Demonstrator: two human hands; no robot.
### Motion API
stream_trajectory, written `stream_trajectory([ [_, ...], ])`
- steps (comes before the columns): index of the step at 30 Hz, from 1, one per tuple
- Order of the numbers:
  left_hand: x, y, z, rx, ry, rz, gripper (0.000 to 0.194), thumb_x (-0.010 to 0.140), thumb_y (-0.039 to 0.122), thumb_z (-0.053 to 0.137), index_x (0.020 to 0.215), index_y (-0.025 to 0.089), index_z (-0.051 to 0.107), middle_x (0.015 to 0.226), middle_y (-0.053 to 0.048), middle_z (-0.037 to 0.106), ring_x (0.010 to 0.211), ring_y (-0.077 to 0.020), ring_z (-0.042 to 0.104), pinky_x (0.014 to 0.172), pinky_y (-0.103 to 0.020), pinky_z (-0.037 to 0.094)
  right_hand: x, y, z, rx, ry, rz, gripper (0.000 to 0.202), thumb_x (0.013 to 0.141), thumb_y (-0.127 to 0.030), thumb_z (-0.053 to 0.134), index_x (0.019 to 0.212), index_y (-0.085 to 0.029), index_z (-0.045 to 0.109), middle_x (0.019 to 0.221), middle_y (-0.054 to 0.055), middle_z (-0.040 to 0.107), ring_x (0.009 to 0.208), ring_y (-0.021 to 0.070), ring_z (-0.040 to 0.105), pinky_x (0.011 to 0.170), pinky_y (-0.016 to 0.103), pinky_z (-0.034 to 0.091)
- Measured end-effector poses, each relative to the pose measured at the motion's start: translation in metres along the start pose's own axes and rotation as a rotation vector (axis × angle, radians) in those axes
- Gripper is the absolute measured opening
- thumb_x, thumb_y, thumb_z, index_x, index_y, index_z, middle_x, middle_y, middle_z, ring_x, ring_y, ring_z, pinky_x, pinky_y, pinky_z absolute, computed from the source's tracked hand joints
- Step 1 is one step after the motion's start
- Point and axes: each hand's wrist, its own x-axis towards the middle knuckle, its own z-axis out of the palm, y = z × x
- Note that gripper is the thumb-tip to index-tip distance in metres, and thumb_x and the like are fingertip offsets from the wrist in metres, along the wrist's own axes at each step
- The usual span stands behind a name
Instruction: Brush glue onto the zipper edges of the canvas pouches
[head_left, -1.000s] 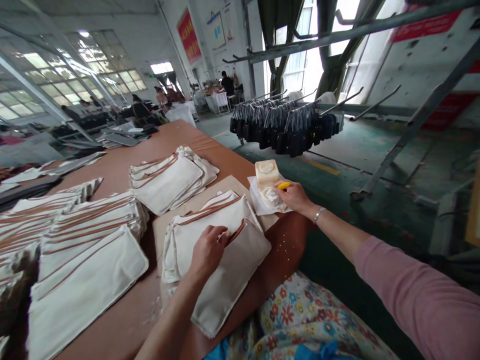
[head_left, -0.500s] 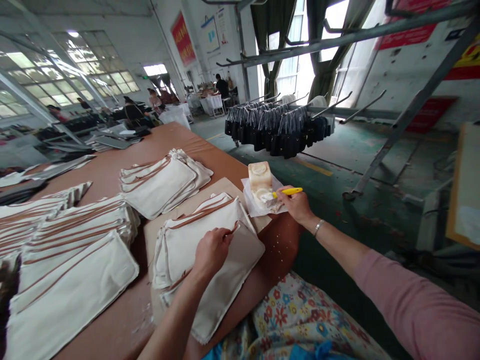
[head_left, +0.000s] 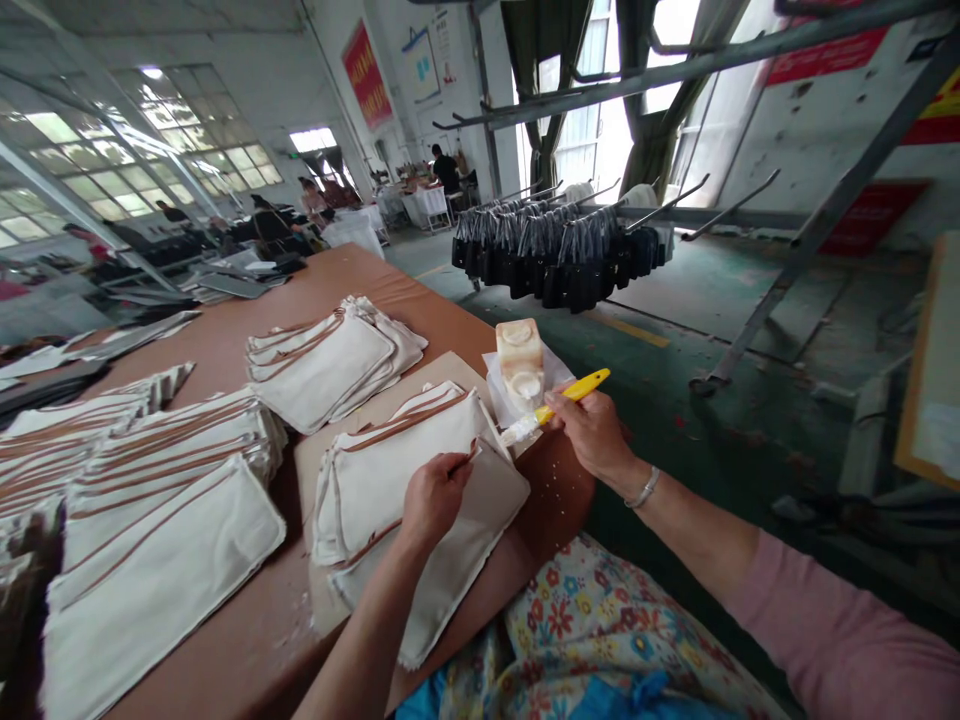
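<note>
My right hand (head_left: 592,432) is closed around the yellow handle of a paintbrush (head_left: 574,388). Its bristles, coated in white paste, hover close to the upper right corner of a cream fabric panel (head_left: 472,530) with brown edging. My left hand (head_left: 436,498) pinches the brown-trimmed edge of that panel, which tops a small stack (head_left: 405,445) on a beige board (head_left: 306,500). Behind the brush, a cut-open plastic container (head_left: 519,350) with white paste sits on a white sheet (head_left: 553,370) at the table's edge.
More cream panels lie in stacks at left (head_left: 172,560) and behind (head_left: 330,365) on the brown table (head_left: 420,290). Beyond the table stands a metal rack (head_left: 675,75) near hanging black pieces (head_left: 555,270). People sit at work in the far background.
The brush has come away from the paste container, moving left and toward me to the panel's corner. My left hand keeps its pinch, shifted slightly right.
</note>
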Motion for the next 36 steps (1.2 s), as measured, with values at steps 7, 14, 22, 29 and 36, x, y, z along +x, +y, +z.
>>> stream_trajectory([
  [7,-0.021,0.009,-0.005,-0.167,-0.025,0.071,0.026,0.092,0.035,0.054,0.100,0.025,0.077,0.092,-0.001,0.074,0.084,-0.0168,0.066,0.073,-0.025,0.047,-0.005,-0.023,0.024,-0.008,-0.108,-0.052,0.030,0.088,-0.047,0.067,0.075,-0.019,0.066,0.058,-0.001,0.060,0.056,0.0177,0.058,0.057,0.028,0.047],
  [14,-0.037,0.025,-0.006,-0.145,0.027,0.109,0.025,0.095,0.031,0.052,0.100,0.024,0.075,0.089,-0.002,0.071,0.080,-0.0156,0.065,0.071,-0.025,0.047,-0.017,-0.038,0.011,-0.048,-0.154,-0.092,0.028,0.091,-0.048,0.063,0.083,-0.021,0.066,0.060,0.000,0.060,0.057,0.0192,0.058,0.059,0.029,0.047],
  [22,-0.063,0.041,-0.003,0.109,0.204,0.407,0.023,0.101,0.028,0.048,0.108,0.023,0.069,0.092,-0.006,0.070,0.086,-0.0166,0.064,0.074,-0.025,0.049,-0.005,-0.046,-0.005,-0.132,-0.030,-0.165,0.028,0.094,-0.045,0.060,0.082,-0.020,0.066,0.069,0.002,0.064,0.065,0.0192,0.061,0.065,0.030,0.047],
  [29,-0.071,0.036,-0.002,0.312,0.310,0.600,0.012,0.097,0.018,0.055,0.104,0.020,0.065,0.087,-0.005,0.070,0.079,-0.0158,0.063,0.072,-0.028,0.050,0.000,-0.060,-0.011,0.088,-0.441,-0.013,0.030,0.086,-0.046,0.068,0.074,-0.018,0.064,0.055,-0.003,0.055,0.052,0.0138,0.053,0.053,0.026,0.042],
  [36,-0.076,0.038,-0.003,0.402,0.269,0.687,0.009,0.097,0.019,0.056,0.101,0.020,0.064,0.083,-0.004,0.069,0.076,-0.0159,0.061,0.070,-0.029,0.049,0.011,-0.067,-0.016,0.188,-0.410,0.075,0.028,0.079,-0.043,0.072,0.070,-0.018,0.061,0.054,-0.004,0.053,0.048,0.0107,0.046,0.046,0.023,0.035],
])
